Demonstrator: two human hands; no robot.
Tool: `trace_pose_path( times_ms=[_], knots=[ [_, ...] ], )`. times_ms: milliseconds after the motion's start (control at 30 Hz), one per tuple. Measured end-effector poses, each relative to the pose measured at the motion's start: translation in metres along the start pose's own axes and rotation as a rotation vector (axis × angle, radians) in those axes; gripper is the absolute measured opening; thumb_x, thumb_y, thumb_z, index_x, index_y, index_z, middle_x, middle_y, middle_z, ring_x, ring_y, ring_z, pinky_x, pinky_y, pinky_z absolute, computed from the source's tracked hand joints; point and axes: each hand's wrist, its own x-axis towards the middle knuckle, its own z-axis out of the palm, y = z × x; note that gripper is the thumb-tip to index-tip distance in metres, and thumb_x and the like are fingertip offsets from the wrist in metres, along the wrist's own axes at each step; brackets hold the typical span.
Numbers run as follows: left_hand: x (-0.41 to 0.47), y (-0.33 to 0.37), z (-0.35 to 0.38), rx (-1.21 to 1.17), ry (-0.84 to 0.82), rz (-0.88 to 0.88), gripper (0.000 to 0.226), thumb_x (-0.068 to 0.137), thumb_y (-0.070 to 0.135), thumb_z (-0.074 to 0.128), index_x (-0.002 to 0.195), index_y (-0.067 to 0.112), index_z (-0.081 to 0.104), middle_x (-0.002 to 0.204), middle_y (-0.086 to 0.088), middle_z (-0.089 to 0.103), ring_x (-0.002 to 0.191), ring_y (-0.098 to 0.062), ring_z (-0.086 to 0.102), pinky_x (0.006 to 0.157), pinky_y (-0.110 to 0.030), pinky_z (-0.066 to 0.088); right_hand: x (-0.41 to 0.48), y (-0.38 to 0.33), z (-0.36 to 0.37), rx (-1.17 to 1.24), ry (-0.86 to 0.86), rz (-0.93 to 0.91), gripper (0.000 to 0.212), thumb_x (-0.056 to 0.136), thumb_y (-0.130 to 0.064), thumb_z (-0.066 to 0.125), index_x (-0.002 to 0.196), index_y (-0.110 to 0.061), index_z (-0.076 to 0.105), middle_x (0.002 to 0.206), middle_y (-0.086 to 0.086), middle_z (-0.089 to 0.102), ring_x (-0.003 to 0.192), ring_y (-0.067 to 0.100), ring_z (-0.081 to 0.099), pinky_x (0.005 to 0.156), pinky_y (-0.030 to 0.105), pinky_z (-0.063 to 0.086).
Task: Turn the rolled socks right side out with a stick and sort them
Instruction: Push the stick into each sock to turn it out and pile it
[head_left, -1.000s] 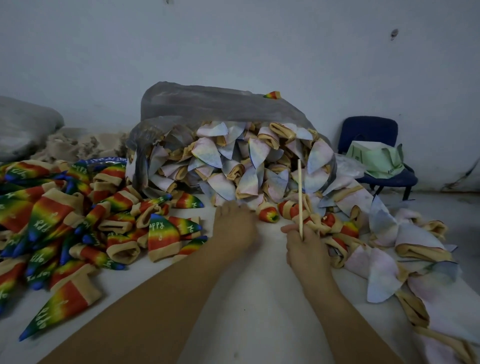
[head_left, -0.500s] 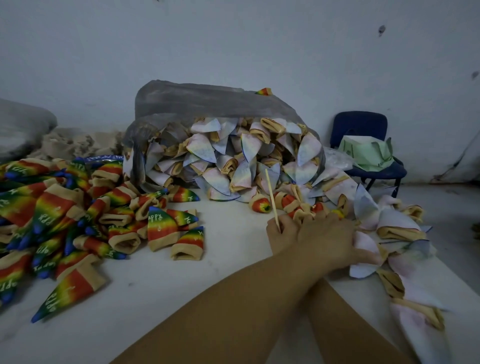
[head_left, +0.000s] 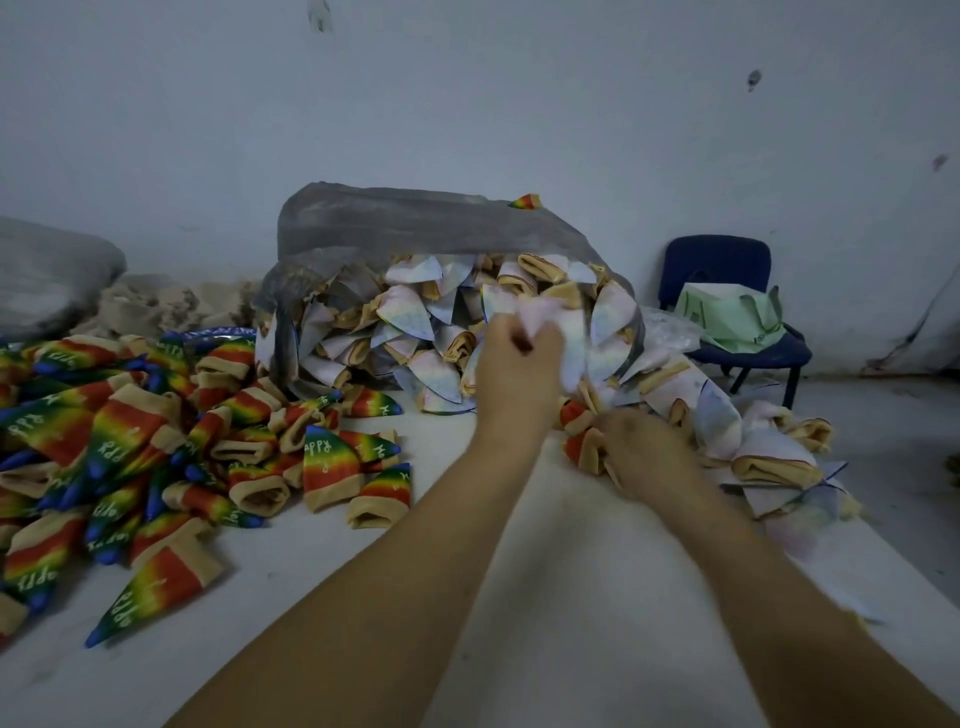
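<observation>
Grey plastic forms the bag (head_left: 415, 223) lying on its side at the rear of the white table (head_left: 571, 597). Its mouth spills pale rolled socks (head_left: 410, 317) forward and to the right, and they overlap too much to count. One rainbow sock (head_left: 525, 201) sits on top of the bag. The rainbow sock pile (head_left: 130, 447) covers the table's left side and is likewise uncountable. One blue chair (head_left: 727, 260) at the right rear carries one green bag (head_left: 727, 322). One grey sack (head_left: 47, 270) and one beige heap (head_left: 156, 306) lie at the far left. The left hand (head_left: 519, 369) is raised before the bag mouth, fingers clenched on one pale sock (head_left: 540, 317), and it hides the socks behind it. The right hand (head_left: 644, 452) is low beside one red-and-tan sock (head_left: 579, 447); whether it holds anything cannot be determined.
</observation>
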Motion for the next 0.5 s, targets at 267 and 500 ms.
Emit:
trace_pose_path(
  times_ms=[267,500],
  knots=[
    [-0.057,-0.053,0.000,0.138,-0.207,-0.285,0.020,0.096,0.035,0.055,0.092,0.015,0.051,0.078,0.002,0.051,0.071,-0.014,0.051,0.059,-0.027,0.042,-0.026,0.111,-0.048,-0.116,0.569,0.173,0.029,0.095,-0.017,0.037,0.080,-0.001,0.057,0.068,0.018,0.054,0.067,0.037,0.049,0.059,0.036,0.035],
    [-0.079,-0.062,0.012,0.197,-0.325,-0.300,0.016,0.095,0.041,0.053,0.093,0.025,0.049,0.074,0.013,0.048,0.065,-0.003,0.047,0.048,-0.011,0.035,-0.022,0.132,-0.018,0.121,0.434,0.344,0.026,0.097,-0.012,0.036,0.084,0.000,0.055,0.077,0.024,0.057,0.068,0.033,0.049,0.060,0.035,0.036]
  ],
)
